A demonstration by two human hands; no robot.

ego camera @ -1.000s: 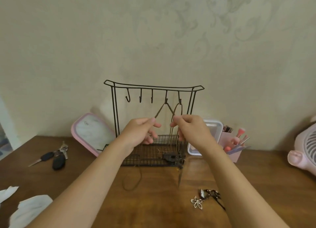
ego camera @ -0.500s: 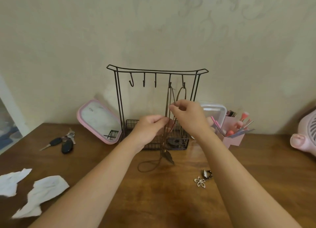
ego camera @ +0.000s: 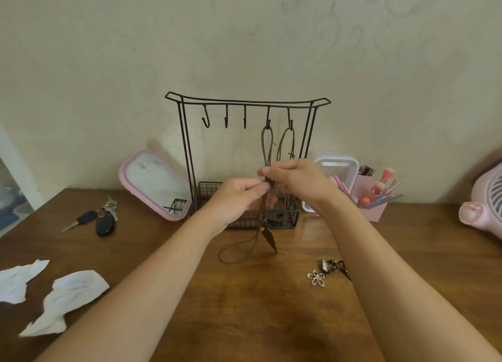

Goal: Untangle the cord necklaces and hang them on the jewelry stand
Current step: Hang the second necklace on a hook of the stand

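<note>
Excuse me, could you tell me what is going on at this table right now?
A person is sorting brown cord necklaces at a wire jewelry stand on a wooden table. Two hang as loops from its two rightmost hooks. The left-hand grip and right-hand grip both pinch the cords lower down. A dark pendant dangles under them, and a slack end of cord trails on the table.

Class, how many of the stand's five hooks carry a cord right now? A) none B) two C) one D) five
B: on the jewelry stand a brown cord hangs from the fourth hook, a second cord from the fifth hook; the rest are bare.
</note>
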